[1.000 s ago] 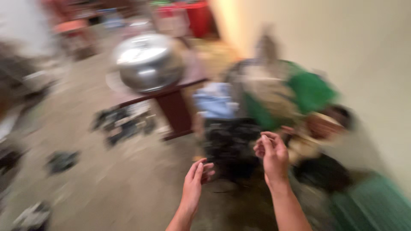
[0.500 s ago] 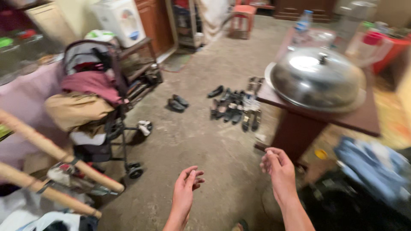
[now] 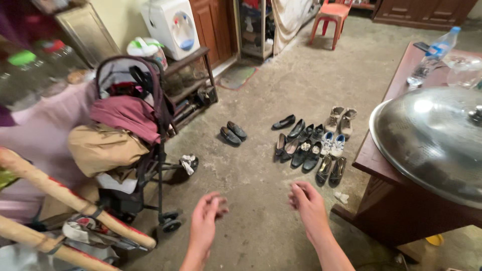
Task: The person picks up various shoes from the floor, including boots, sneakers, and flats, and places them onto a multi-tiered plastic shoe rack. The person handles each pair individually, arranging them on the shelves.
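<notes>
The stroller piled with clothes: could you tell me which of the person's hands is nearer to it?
The left hand is nearer, just right of the stroller by its front wheel. The right hand is farther right, toward the wooden table.

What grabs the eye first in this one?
Two empty hands, left hand and right hand, hover low in the middle over a concrete floor. Rows of shoes lie just beyond; a loaded stroller stands left, and a big metal dome lid sits right.

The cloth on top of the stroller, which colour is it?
The cloth is dark maroon, seen best in the head view, draped over the stroller.
</notes>
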